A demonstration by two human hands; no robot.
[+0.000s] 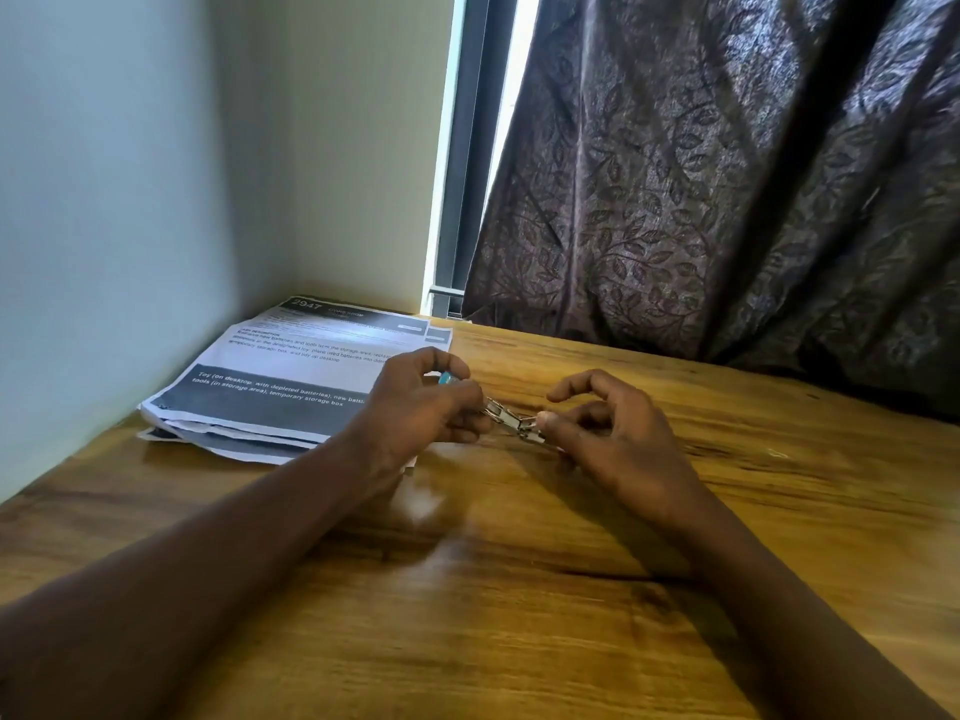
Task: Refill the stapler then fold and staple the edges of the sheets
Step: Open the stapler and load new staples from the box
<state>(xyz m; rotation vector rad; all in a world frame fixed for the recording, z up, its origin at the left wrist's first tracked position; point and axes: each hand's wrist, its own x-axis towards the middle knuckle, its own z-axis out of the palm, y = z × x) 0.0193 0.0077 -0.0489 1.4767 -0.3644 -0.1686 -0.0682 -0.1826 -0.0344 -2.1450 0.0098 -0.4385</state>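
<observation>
A small stapler with a shiny metal magazine and a light-blue body is held just above the wooden table. My left hand is wrapped around its blue rear end. My right hand pinches the metal front end between thumb and fingers. Whether staples sit in the magazine I cannot tell. A stack of printed sheets with dark grey bands lies flat to the left, against the wall corner, partly hidden behind my left hand.
A pale wall borders the table on the left and behind the sheets. A dark patterned curtain hangs along the table's far right edge, beside a window frame.
</observation>
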